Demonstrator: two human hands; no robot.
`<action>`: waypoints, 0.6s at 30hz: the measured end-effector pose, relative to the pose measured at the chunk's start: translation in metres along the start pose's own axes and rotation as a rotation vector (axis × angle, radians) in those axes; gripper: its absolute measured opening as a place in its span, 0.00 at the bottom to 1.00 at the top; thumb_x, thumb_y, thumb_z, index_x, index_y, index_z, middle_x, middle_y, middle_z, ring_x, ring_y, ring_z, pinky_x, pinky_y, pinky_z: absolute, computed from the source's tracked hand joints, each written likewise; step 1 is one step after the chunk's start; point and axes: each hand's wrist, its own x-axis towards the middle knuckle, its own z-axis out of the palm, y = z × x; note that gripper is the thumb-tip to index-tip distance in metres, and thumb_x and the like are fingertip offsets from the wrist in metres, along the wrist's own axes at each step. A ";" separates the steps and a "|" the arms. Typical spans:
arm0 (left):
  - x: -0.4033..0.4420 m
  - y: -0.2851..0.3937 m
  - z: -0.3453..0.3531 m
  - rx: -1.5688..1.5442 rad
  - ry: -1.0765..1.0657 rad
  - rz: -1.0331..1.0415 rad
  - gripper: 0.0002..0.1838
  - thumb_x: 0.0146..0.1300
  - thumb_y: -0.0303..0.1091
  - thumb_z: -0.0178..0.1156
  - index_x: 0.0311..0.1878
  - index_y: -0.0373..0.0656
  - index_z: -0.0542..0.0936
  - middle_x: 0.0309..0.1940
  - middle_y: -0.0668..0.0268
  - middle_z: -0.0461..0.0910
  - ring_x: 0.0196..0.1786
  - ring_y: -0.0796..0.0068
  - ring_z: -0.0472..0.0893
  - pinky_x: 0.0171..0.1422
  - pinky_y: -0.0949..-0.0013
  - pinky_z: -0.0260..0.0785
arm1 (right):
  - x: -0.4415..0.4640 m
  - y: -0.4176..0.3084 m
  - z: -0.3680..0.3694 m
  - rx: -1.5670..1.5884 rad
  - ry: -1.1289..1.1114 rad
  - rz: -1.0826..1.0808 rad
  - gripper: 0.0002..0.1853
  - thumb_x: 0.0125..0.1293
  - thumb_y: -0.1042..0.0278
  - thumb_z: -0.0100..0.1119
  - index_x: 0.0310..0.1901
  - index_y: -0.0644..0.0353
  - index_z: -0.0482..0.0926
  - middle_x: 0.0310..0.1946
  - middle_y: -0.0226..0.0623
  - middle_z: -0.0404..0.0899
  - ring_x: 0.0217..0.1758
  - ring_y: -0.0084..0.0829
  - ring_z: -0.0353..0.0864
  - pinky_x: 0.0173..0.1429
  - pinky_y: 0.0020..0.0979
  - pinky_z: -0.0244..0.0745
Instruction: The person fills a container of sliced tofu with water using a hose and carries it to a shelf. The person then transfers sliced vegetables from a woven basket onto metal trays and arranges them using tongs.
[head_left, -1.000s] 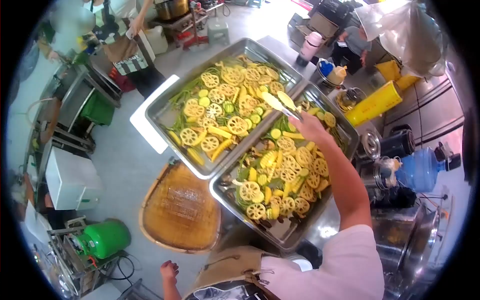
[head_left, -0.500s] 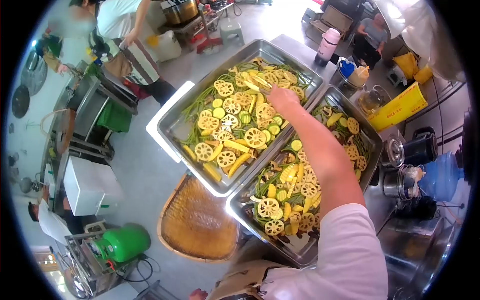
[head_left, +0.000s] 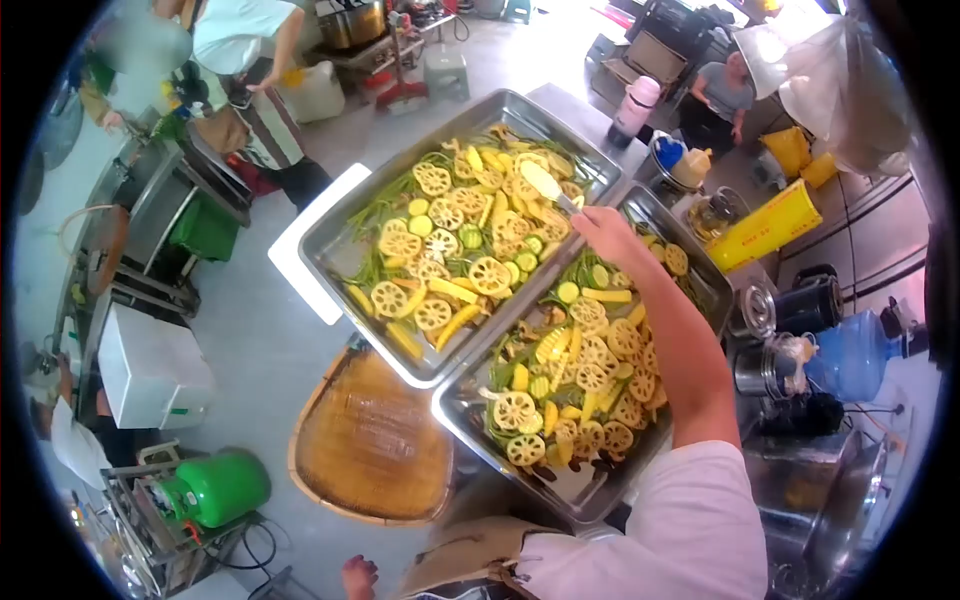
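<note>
Far tray (head_left: 545, 127), near tray (head_left: 577, 488): both stood laden with vegetables (head_left: 490, 274); what remained was unclear. Right hand (head_left: 603, 232): gripped tongs (head_left: 541, 181). Left hand (head_left: 360, 577): state indiscernible.

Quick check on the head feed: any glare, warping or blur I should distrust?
Head view: the floor washes out to white near the top; head view: black corners, with fisheye bowing toward the edges; head view: a smeared patch at upper left, while the lotus slices in the middle read clearly.
</note>
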 end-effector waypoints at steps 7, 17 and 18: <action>0.057 -0.013 -0.011 0.374 -0.321 0.599 0.24 0.54 0.26 0.52 0.57 0.35 0.71 0.32 0.59 0.79 0.29 0.69 0.79 0.30 0.66 0.71 | -0.173 0.008 -0.078 -0.081 -0.120 0.187 0.18 0.68 0.55 0.53 0.37 0.67 0.76 0.20 0.31 0.70 0.25 0.25 0.67 0.32 0.34 0.65; -0.012 0.055 0.025 0.138 -0.020 0.067 0.23 0.55 0.28 0.53 0.56 0.35 0.72 0.32 0.59 0.79 0.29 0.70 0.78 0.27 0.69 0.69 | -0.019 -0.032 0.002 -0.385 0.053 0.275 0.20 0.68 0.57 0.50 0.47 0.69 0.76 0.41 0.55 0.79 0.43 0.50 0.80 0.45 0.43 0.73; -0.015 0.049 0.022 0.093 -0.009 0.058 0.23 0.55 0.29 0.53 0.56 0.35 0.72 0.33 0.59 0.80 0.29 0.70 0.78 0.27 0.70 0.69 | 0.005 -0.038 0.009 -0.441 0.037 0.321 0.20 0.67 0.58 0.51 0.48 0.70 0.77 0.45 0.56 0.79 0.47 0.51 0.79 0.49 0.43 0.74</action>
